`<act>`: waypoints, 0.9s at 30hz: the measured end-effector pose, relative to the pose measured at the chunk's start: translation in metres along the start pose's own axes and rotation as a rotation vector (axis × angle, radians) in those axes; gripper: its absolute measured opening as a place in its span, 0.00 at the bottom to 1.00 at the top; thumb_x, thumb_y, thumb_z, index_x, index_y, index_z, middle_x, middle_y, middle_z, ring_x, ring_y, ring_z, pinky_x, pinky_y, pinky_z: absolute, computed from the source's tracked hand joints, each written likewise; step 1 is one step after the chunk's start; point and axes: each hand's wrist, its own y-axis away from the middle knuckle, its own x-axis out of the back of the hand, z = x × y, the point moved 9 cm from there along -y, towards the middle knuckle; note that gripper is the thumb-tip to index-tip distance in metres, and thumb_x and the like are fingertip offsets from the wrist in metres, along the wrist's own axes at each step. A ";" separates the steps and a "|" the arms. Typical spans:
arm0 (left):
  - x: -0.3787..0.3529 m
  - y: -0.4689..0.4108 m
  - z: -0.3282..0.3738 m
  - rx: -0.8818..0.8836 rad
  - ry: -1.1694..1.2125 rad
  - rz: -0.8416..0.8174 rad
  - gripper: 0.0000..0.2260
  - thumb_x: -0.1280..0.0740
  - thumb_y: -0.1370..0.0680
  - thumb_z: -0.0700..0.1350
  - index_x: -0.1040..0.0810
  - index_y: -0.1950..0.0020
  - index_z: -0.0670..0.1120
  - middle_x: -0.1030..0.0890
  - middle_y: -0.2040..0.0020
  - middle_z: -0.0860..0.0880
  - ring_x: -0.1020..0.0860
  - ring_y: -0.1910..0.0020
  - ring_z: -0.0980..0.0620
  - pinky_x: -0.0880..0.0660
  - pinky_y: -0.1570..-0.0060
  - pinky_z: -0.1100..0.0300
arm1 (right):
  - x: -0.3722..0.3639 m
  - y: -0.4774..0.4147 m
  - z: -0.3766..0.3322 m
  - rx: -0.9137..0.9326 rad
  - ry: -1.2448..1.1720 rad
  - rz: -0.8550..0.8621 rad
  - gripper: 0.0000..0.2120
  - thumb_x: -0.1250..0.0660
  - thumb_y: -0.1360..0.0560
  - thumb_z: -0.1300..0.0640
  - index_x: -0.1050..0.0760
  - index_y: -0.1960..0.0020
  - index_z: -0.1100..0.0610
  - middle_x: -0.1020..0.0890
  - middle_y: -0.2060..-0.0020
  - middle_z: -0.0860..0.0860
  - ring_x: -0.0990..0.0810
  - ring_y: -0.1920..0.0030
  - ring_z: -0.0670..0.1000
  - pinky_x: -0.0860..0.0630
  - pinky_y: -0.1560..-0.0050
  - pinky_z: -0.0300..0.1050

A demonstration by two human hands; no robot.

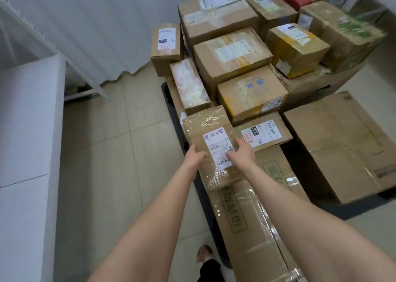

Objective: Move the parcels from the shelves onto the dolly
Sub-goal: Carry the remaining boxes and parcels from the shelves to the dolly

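A flat brown parcel (211, 140) wrapped in clear tape, with a white label on top, is held over the near left part of the dolly load. My left hand (194, 156) grips its left edge and my right hand (243, 153) grips its right edge. It hangs above a long taped carton (246, 221) with green print. The black dolly (171, 108) shows only as a dark edge under the stack. Several cardboard parcels (231, 54) are piled on it in layers.
A large flat carton (340, 144) lies on the right of the dolly. White shelf uprights (70, 63) and a white surface (27, 132) stand at the left. Tiled floor (120, 153) runs between them and the dolly. A foot (204, 254) shows below.
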 end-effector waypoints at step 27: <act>-0.158 0.278 0.089 -0.186 -0.393 0.201 0.23 0.39 0.20 0.41 0.38 0.25 0.42 0.28 0.36 0.43 0.27 0.54 0.51 0.27 0.53 0.58 | 0.260 0.165 0.034 0.145 0.049 0.123 0.22 0.31 0.25 0.53 0.28 0.32 0.52 0.29 0.36 0.55 0.28 0.38 0.57 0.26 0.43 0.49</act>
